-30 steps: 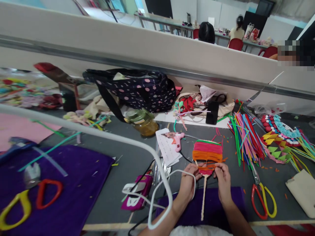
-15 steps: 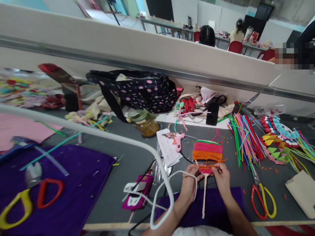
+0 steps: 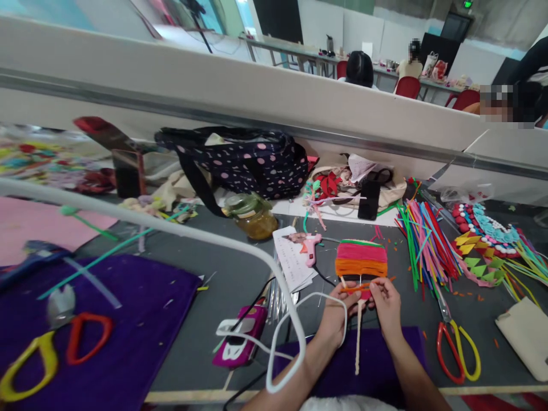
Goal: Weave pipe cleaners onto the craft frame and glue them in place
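A flat woven piece (image 3: pixel 361 260) of green, pink and orange pipe cleaners lies on the grey table, with a pale stick (image 3: pixel 358 339) running down from it toward me. My left hand (image 3: pixel 337 313) grips its lower left edge. My right hand (image 3: pixel 386 305) pinches an orange pipe cleaner (image 3: pixel 368 285) stretched across the bottom of the piece. A white cable (image 3: pixel 282 337) loops around my left wrist.
A pink glue gun (image 3: pixel 309 245) and paper sheet (image 3: pixel 291 260) lie left of the piece. Loose pipe cleaners (image 3: pixel 423 242) and red-yellow scissors (image 3: pixel 456 339) lie right. A spotted bag (image 3: pixel 246 160), a jar (image 3: pixel 250 214) and a black phone (image 3: pixel 369 198) stand behind. People sit far back.
My hands have shifted slightly up toward the woven piece, and the orange pipe cleaner now lies across its bottom edge. The camera has tilted a little.
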A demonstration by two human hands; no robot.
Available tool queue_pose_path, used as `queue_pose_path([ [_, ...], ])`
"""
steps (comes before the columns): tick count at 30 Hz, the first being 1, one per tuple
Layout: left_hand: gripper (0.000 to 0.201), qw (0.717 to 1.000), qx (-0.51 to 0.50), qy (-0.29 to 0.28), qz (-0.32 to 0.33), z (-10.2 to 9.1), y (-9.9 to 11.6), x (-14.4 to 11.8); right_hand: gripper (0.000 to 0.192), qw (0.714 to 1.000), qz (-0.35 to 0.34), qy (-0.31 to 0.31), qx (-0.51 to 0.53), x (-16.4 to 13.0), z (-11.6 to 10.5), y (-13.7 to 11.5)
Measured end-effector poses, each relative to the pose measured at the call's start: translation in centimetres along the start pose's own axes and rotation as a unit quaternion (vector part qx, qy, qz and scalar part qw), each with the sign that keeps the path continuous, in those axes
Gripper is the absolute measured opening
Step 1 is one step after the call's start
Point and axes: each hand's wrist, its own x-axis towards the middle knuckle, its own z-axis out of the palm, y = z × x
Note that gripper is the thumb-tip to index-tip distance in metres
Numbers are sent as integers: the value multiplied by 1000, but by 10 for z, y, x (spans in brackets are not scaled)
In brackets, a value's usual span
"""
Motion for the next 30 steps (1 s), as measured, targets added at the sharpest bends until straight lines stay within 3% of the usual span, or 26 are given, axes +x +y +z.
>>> queue_pose_path([
  [6,37,998,-32,-17,46,11,8,-2,24,998,-48,32,28,4,5,-16],
  [12,35,995,-60,-27,76,25,25,-5,26,996,-84,29,-10,8,10,-39],
  [19,27,990,-74,-43,113,43,40,-9,27,994,-92,59,20,19,16,-53],
  [25,20,971,-41,-75,222,58,52,4,28,982,-106,86,130,37,29,-62],
  [30,22,965,-15,-109,238,63,68,19,32,974,-72,30,212,57,36,-75],
])
